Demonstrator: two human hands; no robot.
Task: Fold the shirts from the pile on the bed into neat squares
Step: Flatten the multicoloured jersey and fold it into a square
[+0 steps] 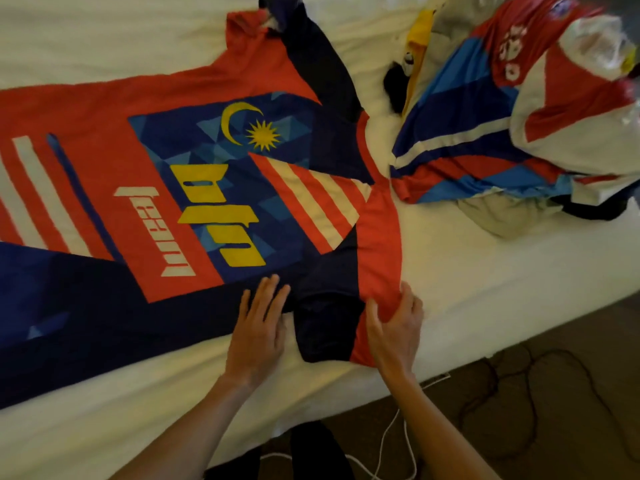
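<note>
We see the red and navy jersey [166, 188] spread flat across the white bed [485, 271], its near sleeve [332, 323] lying between our hands. Left hand [258, 336] rests flat, fingers straight, on the navy cloth — right hand [394, 327] presses the sleeve's red edge, fingers loosely spread. The pile of shirts [512, 116] sits far right, well apart.

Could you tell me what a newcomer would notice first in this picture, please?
The eye goes first to the red and navy jersey spread flat across the white bed, with its yellow crescent, star and lettering. Next come the left hand and right hand, resting on its near sleeve by the bed's edge. At upper right lies a heap of unfolded shirts.
</note>
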